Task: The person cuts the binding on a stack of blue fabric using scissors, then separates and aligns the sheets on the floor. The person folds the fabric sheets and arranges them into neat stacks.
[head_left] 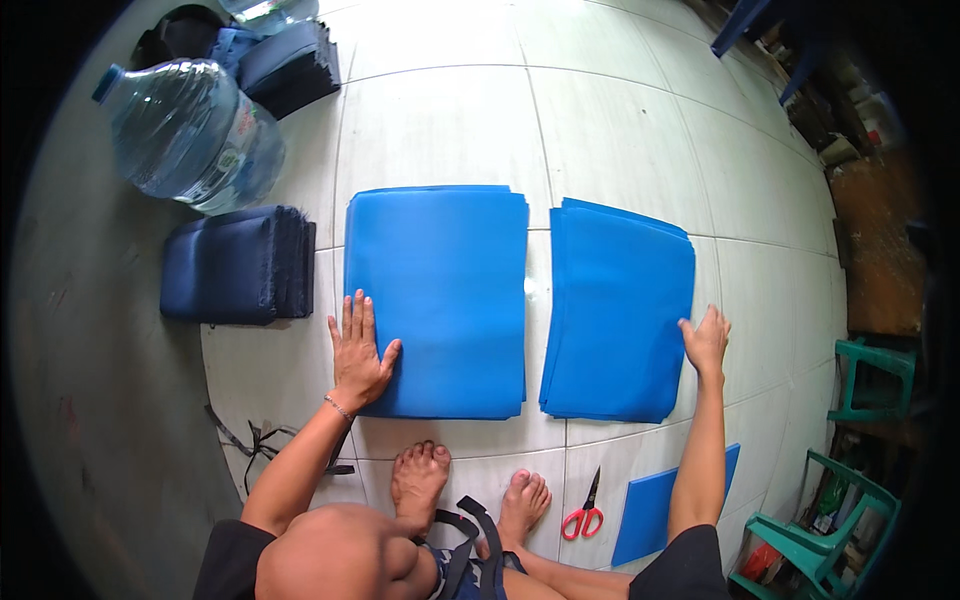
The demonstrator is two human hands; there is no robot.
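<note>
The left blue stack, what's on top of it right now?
Only the left hand lies flat on the left blue stack, at its near left corner; the rest of the top sheet is bare. What lies under the palm is covered. The floor beneath the stack is hidden too.

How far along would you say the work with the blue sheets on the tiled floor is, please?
Looks done: two stacks of bright blue rectangular sheets lie side by side, left stack and right stack. In hand: the left hand rests flat on the left stack's corner, and the right hand touches the right stack's edge. Seemingly left: one single blue sheet beside the red-handled scissors.
</note>
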